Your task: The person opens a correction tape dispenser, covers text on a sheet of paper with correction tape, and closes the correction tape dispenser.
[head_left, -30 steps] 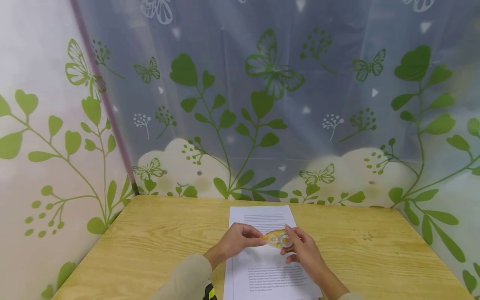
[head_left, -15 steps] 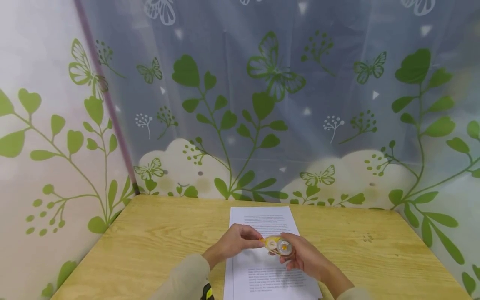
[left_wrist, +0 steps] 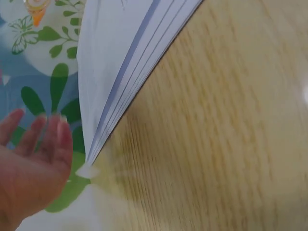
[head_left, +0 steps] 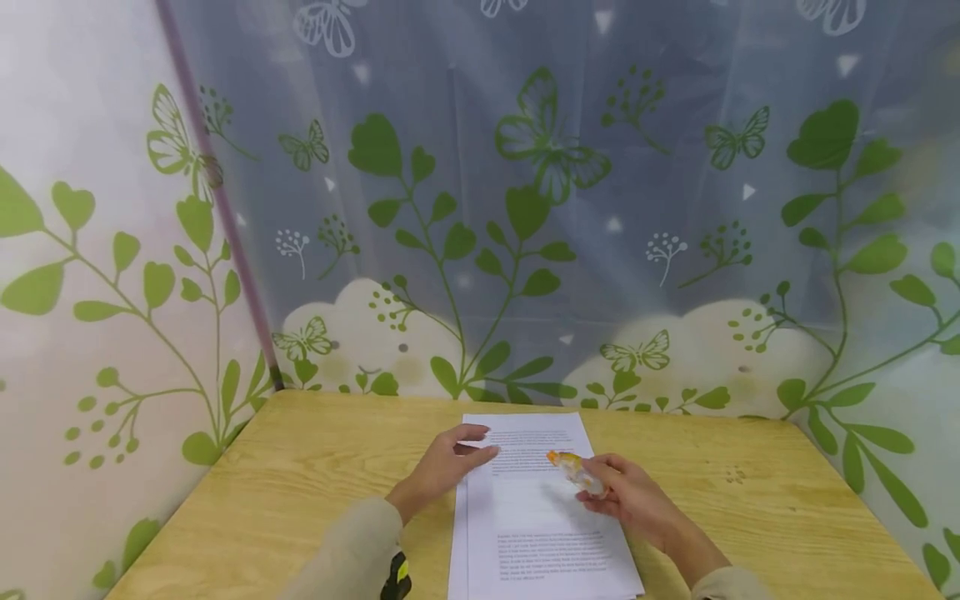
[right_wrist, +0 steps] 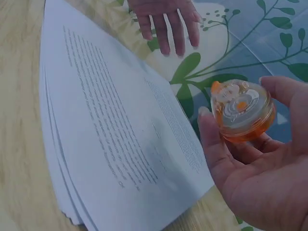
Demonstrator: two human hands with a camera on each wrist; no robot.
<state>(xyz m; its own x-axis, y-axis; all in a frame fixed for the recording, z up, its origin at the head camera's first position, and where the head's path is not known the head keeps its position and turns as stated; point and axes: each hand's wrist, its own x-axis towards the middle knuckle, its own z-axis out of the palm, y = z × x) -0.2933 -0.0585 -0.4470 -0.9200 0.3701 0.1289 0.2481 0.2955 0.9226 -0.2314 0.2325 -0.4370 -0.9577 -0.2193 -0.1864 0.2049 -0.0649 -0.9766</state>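
Note:
A clear and orange correction tape (head_left: 577, 473) is held above the paper by my right hand (head_left: 637, 504), its orange tip pointing up and left. In the right wrist view the fingers and thumb grip the round body of the correction tape (right_wrist: 243, 110), whose reels show through the case. My left hand (head_left: 438, 467) hovers over the left edge of the stack of printed paper (head_left: 540, 567), holding nothing. Its fingers are loosely extended in the left wrist view, where the left hand (left_wrist: 36, 168) is apart from the sheets.
The stack of several sheets lies on a wood-grain table (head_left: 322, 483). Between the two printed blocks of the top sheet is a blank band. Behind the table hangs a curtain (head_left: 480, 208) with leaves and butterflies.
My left hand has let go of the correction tape's orange end and moved left. My right hand has drawn slightly right with the tape, turning its tip upward.

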